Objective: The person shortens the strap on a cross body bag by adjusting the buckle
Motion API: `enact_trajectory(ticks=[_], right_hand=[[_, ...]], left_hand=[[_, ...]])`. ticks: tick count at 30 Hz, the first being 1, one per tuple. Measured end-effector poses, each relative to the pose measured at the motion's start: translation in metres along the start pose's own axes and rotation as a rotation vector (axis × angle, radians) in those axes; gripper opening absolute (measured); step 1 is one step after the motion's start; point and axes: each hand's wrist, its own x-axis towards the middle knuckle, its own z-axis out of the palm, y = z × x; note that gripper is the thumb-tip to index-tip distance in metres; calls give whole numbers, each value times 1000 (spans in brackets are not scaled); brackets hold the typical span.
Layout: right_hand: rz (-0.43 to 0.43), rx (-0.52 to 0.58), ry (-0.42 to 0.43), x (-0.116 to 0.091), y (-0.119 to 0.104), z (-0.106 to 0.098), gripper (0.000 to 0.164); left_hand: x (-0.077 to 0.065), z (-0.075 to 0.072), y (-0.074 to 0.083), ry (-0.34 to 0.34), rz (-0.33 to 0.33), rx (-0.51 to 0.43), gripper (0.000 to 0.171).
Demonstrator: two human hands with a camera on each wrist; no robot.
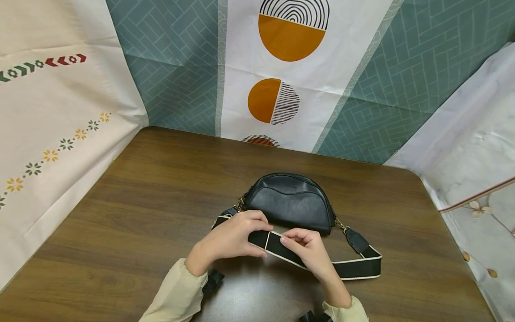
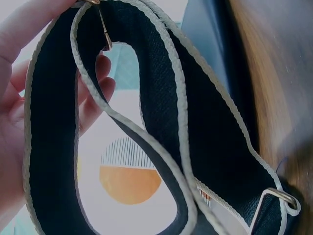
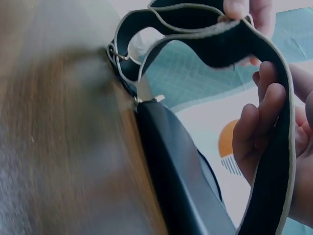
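A black half-moon handbag [image 1: 289, 203] stands on the table, its wide black strap [image 1: 358, 269] with white edging looping out in front. My left hand [image 1: 235, 235] holds the strap at a thin gold slider [image 1: 267, 240], thumb below and fingers above. Just right of it, my right hand [image 1: 307, 252] pinches the same strap between thumb and fingers. Doubled loops of the strap [image 2: 49, 122] hang beside the left palm in the left wrist view. In the right wrist view, the strap [image 3: 274, 166] runs down across the right hand's curled fingers.
Brown wood table [image 1: 132, 201] lies under everything. Gold clasps [image 1: 339, 223] join the strap's ends to the bag. Patterned cloth [image 1: 177, 67] hangs behind the table, and white cloth [image 1: 48, 134] borders its left side.
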Motion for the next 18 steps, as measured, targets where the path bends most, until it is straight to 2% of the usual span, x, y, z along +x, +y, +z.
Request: enact_trajectory(ticks=[6, 18], right_hand=[[7, -28, 12, -2, 1, -6, 7], [-36, -34, 10, 0, -1, -3, 5]], left_hand=[[-1, -2, -1, 7, -10, -2, 41], [-1, -2, 0, 6, -22, -7, 41]])
